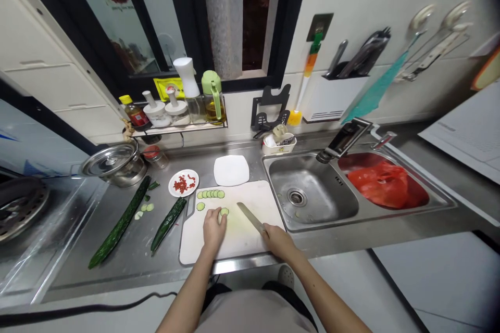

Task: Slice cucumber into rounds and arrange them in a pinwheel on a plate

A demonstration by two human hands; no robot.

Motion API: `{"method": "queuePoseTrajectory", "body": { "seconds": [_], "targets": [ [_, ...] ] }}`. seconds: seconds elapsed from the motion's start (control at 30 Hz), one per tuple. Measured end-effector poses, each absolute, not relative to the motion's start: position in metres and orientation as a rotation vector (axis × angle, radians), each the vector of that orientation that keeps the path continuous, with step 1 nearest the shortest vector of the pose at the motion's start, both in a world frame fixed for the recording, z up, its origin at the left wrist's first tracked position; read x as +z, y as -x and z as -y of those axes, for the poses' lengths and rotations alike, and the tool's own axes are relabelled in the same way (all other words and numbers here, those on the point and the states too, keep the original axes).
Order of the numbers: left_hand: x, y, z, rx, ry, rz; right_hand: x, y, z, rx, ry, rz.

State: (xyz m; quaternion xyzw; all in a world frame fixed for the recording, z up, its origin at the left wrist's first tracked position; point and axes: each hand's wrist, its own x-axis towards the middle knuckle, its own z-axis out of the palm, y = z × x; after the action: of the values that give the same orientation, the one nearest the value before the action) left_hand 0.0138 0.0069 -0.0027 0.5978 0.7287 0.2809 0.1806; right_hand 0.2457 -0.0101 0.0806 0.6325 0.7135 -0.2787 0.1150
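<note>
My left hand point(213, 227) rests on a white cutting board point(238, 239), its fingertips closed on a cucumber slice point(224, 212). My right hand point(278, 239) grips the handle of a knife point(250, 217), whose blade lies low over the board and points toward the left hand. A row of cucumber slices point(211, 194) lies along the board's far edge. A single slice point(200, 206) sits below the row.
Two cucumbers point(119, 223) point(169, 221) lie left of the board, by a small plate of red chilli point(183, 183) and an empty white plate point(231, 170). A pot point(115, 163) stands far left. A double sink point(312, 195) with a red bag point(383, 183) is to the right.
</note>
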Motion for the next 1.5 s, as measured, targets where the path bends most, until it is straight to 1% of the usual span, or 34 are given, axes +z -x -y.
{"method": "queuePoseTrajectory", "body": {
  "seconds": [0.17, 0.4, 1.27, 1.5],
  "targets": [
    [-0.007, -0.01, -0.003, 0.856, -1.664, -2.017, 0.085, -0.24, 0.013, -0.722, -1.766, -2.161],
    [-0.01, -0.009, -0.004, 0.886, -1.643, -2.032, 0.096, -0.222, 0.017, -0.7, -1.656, -2.2],
    [-0.01, -0.007, -0.008, 0.849, -1.628, -2.048, 0.093, -0.21, 0.014, -0.652, -1.601, -2.191],
    [-0.013, -0.003, -0.01, 0.864, -1.613, -2.027, 0.101, -0.21, 0.005, -0.656, -1.547, -2.177]
  ]
}}
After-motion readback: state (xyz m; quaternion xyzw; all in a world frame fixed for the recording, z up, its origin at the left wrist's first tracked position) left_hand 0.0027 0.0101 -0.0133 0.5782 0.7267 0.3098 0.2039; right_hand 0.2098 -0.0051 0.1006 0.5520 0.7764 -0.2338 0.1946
